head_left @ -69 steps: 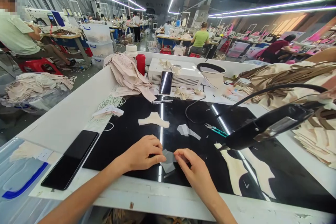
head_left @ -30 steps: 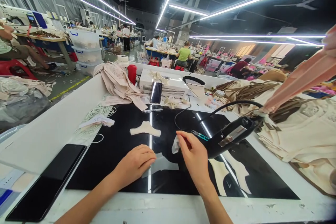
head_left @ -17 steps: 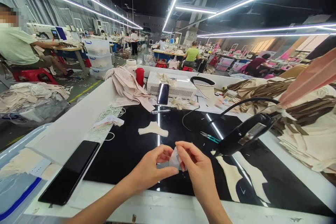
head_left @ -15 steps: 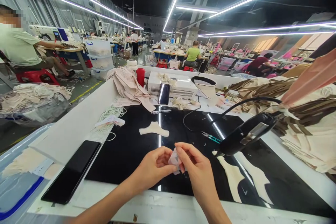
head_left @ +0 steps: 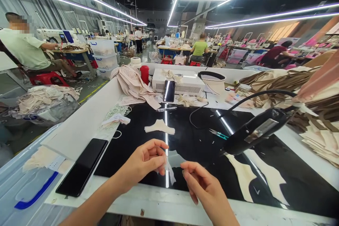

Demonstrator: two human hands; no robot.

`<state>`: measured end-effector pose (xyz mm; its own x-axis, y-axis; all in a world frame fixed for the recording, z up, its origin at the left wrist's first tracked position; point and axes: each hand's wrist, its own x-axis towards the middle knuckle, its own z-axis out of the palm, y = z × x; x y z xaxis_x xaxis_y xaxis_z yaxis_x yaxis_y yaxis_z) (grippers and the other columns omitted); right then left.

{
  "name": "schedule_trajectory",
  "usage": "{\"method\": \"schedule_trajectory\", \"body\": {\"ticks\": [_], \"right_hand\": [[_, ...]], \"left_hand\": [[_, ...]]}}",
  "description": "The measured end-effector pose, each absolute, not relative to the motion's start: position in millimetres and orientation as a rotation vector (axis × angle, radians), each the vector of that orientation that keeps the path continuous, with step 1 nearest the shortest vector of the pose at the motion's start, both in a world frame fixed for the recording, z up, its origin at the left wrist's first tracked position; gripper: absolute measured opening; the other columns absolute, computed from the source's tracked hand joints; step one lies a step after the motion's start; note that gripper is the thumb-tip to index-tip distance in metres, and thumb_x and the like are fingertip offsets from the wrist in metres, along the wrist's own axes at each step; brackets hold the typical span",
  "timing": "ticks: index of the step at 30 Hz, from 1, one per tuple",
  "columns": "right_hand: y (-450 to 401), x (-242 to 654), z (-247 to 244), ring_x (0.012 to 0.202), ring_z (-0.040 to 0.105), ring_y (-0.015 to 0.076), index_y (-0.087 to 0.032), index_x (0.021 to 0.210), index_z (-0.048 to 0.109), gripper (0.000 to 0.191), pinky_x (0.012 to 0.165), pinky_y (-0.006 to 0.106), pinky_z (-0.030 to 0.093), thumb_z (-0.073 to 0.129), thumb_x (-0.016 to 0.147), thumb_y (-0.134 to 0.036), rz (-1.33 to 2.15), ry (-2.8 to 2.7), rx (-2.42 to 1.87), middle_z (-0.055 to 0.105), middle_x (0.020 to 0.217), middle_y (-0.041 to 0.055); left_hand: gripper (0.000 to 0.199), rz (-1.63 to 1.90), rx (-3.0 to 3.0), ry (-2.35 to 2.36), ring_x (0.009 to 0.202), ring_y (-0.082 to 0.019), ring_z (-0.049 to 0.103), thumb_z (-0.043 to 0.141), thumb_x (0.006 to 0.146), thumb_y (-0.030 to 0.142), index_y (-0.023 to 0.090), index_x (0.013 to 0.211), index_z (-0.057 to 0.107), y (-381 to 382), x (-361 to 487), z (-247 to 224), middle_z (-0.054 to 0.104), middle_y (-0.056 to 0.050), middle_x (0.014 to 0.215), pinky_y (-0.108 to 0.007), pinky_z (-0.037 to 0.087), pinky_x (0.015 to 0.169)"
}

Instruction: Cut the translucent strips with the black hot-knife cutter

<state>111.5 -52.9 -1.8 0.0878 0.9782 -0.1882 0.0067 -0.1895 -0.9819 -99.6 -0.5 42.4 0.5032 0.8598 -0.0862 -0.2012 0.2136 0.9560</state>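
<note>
My left hand (head_left: 147, 160) is closed, its thumb and fingers pinching a thin whitish strip (head_left: 171, 173) that hangs down over the black board (head_left: 127, 155). Thumb and forefinger of my right hand (head_left: 202, 185) come together just right of the strip; whether anything is between them I cannot make out. Beyond the hands a small cream fabric piece (head_left: 159, 127) lies flat. Two longer cream fabric pieces, one nearer (head_left: 242, 178) and one farther right (head_left: 267, 176), rest on the board beside a black hand-held machine (head_left: 256, 132).
Teal-handled thread snips (head_left: 218, 134) lie near the machine's cable. A black phone (head_left: 82, 167) sits at the left edge, above a plastic bin (head_left: 29, 197). Fabric stacks (head_left: 323, 141) line the right side, and a white box (head_left: 177, 81) stands behind. Other people sit farther off.
My hands have moved apart from their joint hold on the small whitish piece. It now hangs as a strip from the left hand. The camera view has shifted slightly.
</note>
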Motion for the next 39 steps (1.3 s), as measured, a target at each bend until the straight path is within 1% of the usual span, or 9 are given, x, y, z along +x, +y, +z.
{"method": "schedule_trajectory", "body": {"ticks": [4, 9, 12, 16, 21, 26, 30, 35, 39], "right_hand": [[-60.8, 115.4, 0.6, 0.049, 0.038, 0.0081, -0.020, 0.098, 0.074, 0.047, 0.048, 0.025, 0.030, 0.072, 0.080, -0.064, 1.271, -1.137, -1.402, 0.048, 0.059, -0.0045], [-53.3, 110.4, 14.0, 0.059, 0.050, 0.0119, -0.026, 0.125, 0.065, 0.052, 0.052, 0.026, 0.042, 0.063, 0.088, -0.064, 1.405, -1.174, -1.220, 0.064, 0.086, 0.0032], [-46.2, 102.4, 16.1, 0.057, 0.045, 0.0102, -0.027, 0.131, 0.060, 0.057, 0.046, 0.023, 0.036, 0.062, 0.088, -0.066, 1.613, -1.237, -1.041, 0.061, 0.089, 0.0032], [-39.3, 100.5, 12.7, 0.054, 0.026, 0.0059, -0.023, 0.107, 0.070, 0.044, 0.047, 0.021, 0.020, 0.069, 0.086, -0.061, 1.754, -1.273, -1.028, 0.041, 0.067, -0.0056], [-39.7, 109.8, 12.9, 0.061, 0.032, 0.0092, -0.019, 0.074, 0.069, 0.039, 0.054, 0.023, 0.026, 0.074, 0.083, -0.057, 1.554, -1.326, -1.166, 0.042, 0.064, -0.0036], [-45.5, 112.0, 16.7, 0.062, 0.034, 0.0114, -0.020, 0.074, 0.070, 0.039, 0.056, 0.025, 0.028, 0.075, 0.079, -0.059, 1.455, -1.296, -1.312, 0.052, 0.067, -0.0017], [-46.6, 110.0, 18.4, 0.061, 0.038, 0.0090, -0.020, 0.077, 0.066, 0.042, 0.052, 0.022, 0.026, 0.080, 0.073, -0.059, 1.550, -1.155, -1.253, 0.068, 0.093, 0.0030], [-45.5, 108.7, 17.8, 0.050, 0.020, 0.0030, -0.019, 0.076, 0.058, 0.047, 0.047, 0.021, 0.012, 0.084, 0.071, -0.058, 1.712, -1.037, -1.252, 0.042, 0.060, -0.0083], [-46.5, 108.3, 17.3, 0.049, 0.016, 0.0024, -0.019, 0.077, 0.060, 0.049, 0.048, 0.021, 0.010, 0.083, 0.070, -0.061, 1.714, -1.023, -1.259, 0.034, 0.056, -0.0104]], "left_hand": [[0.025, 0.751, 1.137, 0.648, 0.063, -0.010, 0.060, 0.070, 0.089, 0.028, 0.018, 0.110, 0.063, -2.7, -102.6, 53.8, 0.059, 0.002, 0.081, -0.027, 0.053, 0.066], [0.028, 0.629, 1.214, 0.564, 0.056, -0.008, 0.052, 0.064, 0.086, 0.020, 0.019, 0.114, 0.063, 0.3, -98.3, 57.7, 0.054, 0.003, 0.075, -0.020, 0.050, 0.052], [0.032, 0.561, 1.289, 0.578, 0.053, -0.006, 0.050, 0.062, 0.085, 0.017, 0.019, 0.117, 0.063, 2.6, -99.0, 58.3, 0.053, 0.004, 0.077, -0.017, 0.045, 0.048], [0.030, 0.508, 1.384, 0.672, 0.055, -0.005, 0.050, 0.062, 0.087, 0.017, 0.020, 0.117, 0.064, 5.3, -107.4, 60.3, 0.056, 0.003, 0.082, -0.016, 0.046, 0.049], [0.026, 0.480, 1.421, 0.870, 0.066, -0.009, 0.053, 0.068, 0.088, 0.026, 0.020, 0.113, 0.067, 8.2, -117.4, 59.0, 0.059, 0.002, 0.084, -0.018, 0.049, 0.053], [0.020, 0.439, 1.433, 1.004, 0.057, -0.008, 0.048, 0.075, 0.083, 0.035, 0.017, 0.092, 0.071, 10.2, -120.7, 53.3, 0.053, 0.005, 0.066, -0.018, 0.046, 0.051], [0.025, 0.396, 1.467, 1.054, 0.053, -0.008, 0.047, 0.077, 0.081, 0.039, 0.016, 0.077, 0.069, 10.6, -121.6, 50.8, 0.054, 0.005, 0.061, -0.018, 0.043, 0.048], [0.023, 0.395, 1.493, 1.029, 0.066, -0.012, 0.060, 0.068, 0.088, 0.039, 0.018, 0.081, 0.064, 9.6, -122.9, 53.4, 0.063, 0.002, 0.072, -0.019, 0.049, 0.053], [0.021, 0.358, 1.438, 0.996, 0.063, -0.012, 0.063, 0.062, 0.093, 0.037, 0.018, 0.083, 0.058, 9.7, -125.2, 53.7, 0.069, 0.000, 0.076, -0.019, 0.048, 0.053]]}}
